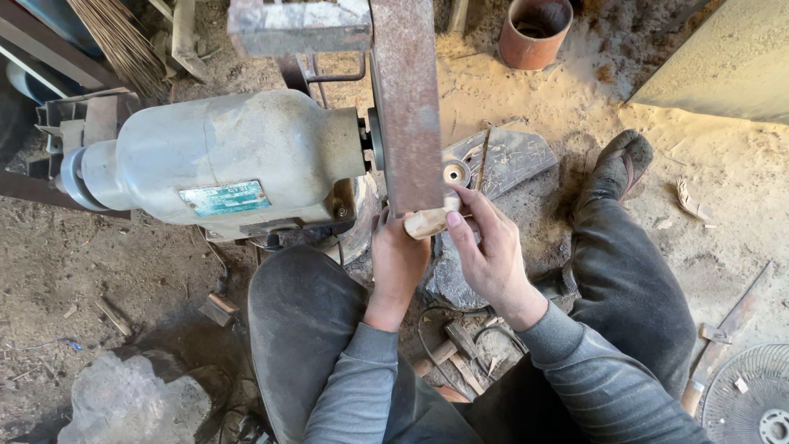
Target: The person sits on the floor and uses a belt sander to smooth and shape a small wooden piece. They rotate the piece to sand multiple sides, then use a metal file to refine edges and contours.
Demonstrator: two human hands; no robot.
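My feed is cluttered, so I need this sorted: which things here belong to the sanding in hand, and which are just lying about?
In use: left hand, right hand, small wooden piece, sanding belt, grey motor.

Lying about: clay pot, broom, saw, fan guard, rock, wood scraps.

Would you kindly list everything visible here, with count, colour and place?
wooden piece: one, pale tan, against the belt, held by both hands
sanding belt: one, rust-brown, centre top
motor: one, grey, left of belt
pot: one, terracotta, top
rock: one, grey, bottom left
fan guard: one, grey, bottom right
broom: one, straw-coloured, top left
left hand: one, under the piece
right hand: one, fingers on the piece
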